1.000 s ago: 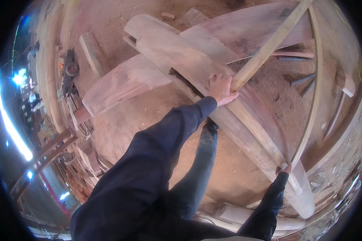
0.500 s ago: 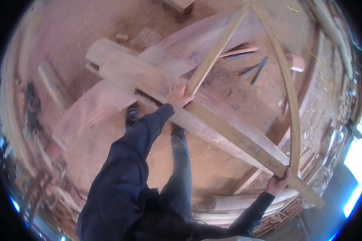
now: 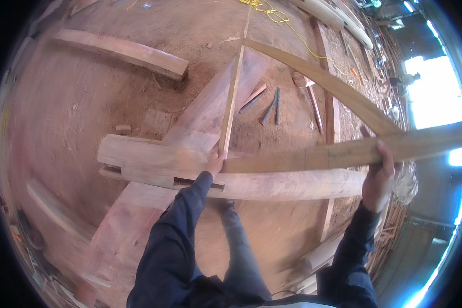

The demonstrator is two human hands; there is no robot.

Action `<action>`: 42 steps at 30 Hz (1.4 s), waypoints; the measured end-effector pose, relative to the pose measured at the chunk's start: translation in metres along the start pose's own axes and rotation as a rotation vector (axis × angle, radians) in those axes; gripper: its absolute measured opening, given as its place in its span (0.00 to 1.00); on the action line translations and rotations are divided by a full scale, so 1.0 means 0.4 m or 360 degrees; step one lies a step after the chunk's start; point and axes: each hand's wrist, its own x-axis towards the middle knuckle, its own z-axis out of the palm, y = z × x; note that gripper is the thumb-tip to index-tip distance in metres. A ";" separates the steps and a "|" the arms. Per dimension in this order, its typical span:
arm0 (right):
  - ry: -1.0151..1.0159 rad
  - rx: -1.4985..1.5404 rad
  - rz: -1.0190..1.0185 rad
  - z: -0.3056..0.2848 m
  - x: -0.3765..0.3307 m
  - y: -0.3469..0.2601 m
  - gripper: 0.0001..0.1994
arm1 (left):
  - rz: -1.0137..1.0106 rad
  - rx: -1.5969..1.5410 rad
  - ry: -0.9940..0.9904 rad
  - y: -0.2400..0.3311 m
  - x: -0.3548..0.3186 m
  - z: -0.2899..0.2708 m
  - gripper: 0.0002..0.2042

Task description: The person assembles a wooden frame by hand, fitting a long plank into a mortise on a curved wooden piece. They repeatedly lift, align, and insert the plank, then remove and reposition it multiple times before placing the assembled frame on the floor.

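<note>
Head view: at centre-left of the frame the left hand (image 3: 214, 164) rests on the near end of a long plank (image 3: 344, 151), where a thin lath (image 3: 232, 100) meets it. That grip looks pressed down on the wood, fingers curled over the plank's edge, though how tightly it closes I cannot tell. The plank's long axis runs from this hand rightward and slightly upward across the frame, lying on top of a thick notched beam (image 3: 154, 161) that sits just below it and crosses a broad board (image 3: 200, 123) slanting from lower left to upper centre. The lath runs from the left hand up toward the top of the frame. At centre-right the right hand (image 3: 379, 177) wraps around the plank from below, fingers closed over its upper edge; the plank goes on past it toward the bright right rim. A curved timber (image 3: 333, 87) arcs above, in the upper right.
</note>
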 end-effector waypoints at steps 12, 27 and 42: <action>0.0141 0.0224 -0.0284 0.431 -0.038 -0.253 0.39 | 0.1498 0.0012 -0.0708 1.503 -0.269 -0.134 0.38; -0.0794 0.0003 0.1450 1.051 -0.221 0.659 0.52 | 0.1055 0.0165 0.0203 1.546 -0.354 -0.596 0.43; -0.0797 -0.0139 0.1671 1.161 -0.352 0.830 0.30 | 0.0711 0.0092 0.0629 1.335 -0.465 -0.877 0.42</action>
